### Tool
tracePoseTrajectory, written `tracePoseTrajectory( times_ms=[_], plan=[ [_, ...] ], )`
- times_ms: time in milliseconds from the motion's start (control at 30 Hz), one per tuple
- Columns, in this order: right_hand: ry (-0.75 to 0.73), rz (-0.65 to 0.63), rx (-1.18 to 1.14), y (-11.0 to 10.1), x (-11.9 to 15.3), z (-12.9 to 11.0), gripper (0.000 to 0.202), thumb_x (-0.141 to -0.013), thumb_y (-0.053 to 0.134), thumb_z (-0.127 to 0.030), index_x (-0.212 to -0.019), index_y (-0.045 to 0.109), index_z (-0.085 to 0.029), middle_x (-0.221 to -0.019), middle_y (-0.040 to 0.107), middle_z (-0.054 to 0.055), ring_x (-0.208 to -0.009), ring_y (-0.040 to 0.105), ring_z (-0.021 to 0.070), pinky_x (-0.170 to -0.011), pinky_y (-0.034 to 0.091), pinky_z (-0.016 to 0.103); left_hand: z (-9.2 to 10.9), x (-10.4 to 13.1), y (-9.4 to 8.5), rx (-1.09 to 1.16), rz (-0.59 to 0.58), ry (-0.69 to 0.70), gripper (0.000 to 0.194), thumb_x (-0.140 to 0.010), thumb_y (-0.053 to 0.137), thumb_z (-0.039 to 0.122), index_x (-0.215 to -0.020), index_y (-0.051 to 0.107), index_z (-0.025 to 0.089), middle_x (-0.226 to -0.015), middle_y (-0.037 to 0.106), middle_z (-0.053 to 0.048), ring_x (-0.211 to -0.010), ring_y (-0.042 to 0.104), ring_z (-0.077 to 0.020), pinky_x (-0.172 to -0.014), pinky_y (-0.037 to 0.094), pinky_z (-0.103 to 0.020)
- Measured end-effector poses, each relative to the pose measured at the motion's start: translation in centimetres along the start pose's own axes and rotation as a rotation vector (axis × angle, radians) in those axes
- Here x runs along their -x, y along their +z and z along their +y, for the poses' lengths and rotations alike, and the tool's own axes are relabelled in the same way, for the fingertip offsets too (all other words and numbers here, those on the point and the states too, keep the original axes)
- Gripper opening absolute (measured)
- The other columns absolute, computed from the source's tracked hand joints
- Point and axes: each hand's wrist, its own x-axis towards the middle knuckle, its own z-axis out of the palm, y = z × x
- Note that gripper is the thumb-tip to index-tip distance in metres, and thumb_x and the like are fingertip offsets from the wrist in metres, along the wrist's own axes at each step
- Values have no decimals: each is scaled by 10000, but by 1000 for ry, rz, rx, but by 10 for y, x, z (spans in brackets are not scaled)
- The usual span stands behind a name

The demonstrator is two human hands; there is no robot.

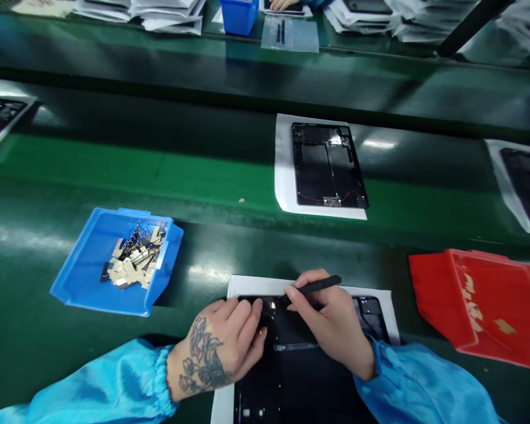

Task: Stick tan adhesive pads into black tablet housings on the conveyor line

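Observation:
A black tablet housing lies on a white sheet in front of me. My left hand is on its upper left part, fingers bent and pressed together; what they pinch, if anything, is hidden. In my right hand is a slim black pen-like tool, gripped between thumb and fingers. Its thin tip points down-left at the housing's top edge, close to a small pale metallic spot beside my left fingertips.
A blue bin with wired parts and pale tabs stands left. At right is a red bin with yellowish pieces. Another tablet housing lies on paper on the green belt. Across the line, a person's hand shows near paper stacks.

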Motion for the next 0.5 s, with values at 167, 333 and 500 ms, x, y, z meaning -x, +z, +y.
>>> tracePoseTrajectory(
  times_ms=[167,333,500],
  plan=[
    [-11,-4,21,1,0,-1,95,-865,581,-299,-837,539,-219,-758,587,-11,-585,637,135,-548,534,253,0,2,0,0,-9,1,347,-828,551,236,-1086,608,11,-696,545,-59,-612,529,-193,-485,477,-336],
    [-89,14,54,0,1,-3,72,-874,573,-268,-838,546,-211,-752,600,-6,-578,637,129,-540,520,238,1,1,0,-17,-4,2,349,-819,560,237,-1075,619,8,-701,562,-71,-631,523,-204,-499,464,-345],
    [-215,50,107,-1,2,-5,43,-874,570,-235,-851,542,-211,-720,614,-7,-559,624,122,-492,485,215,0,-3,0,-9,30,2,304,-811,552,241,-1020,647,42,-1011,630,-162,-929,552,-293,-791,486,-462]
  ],
)
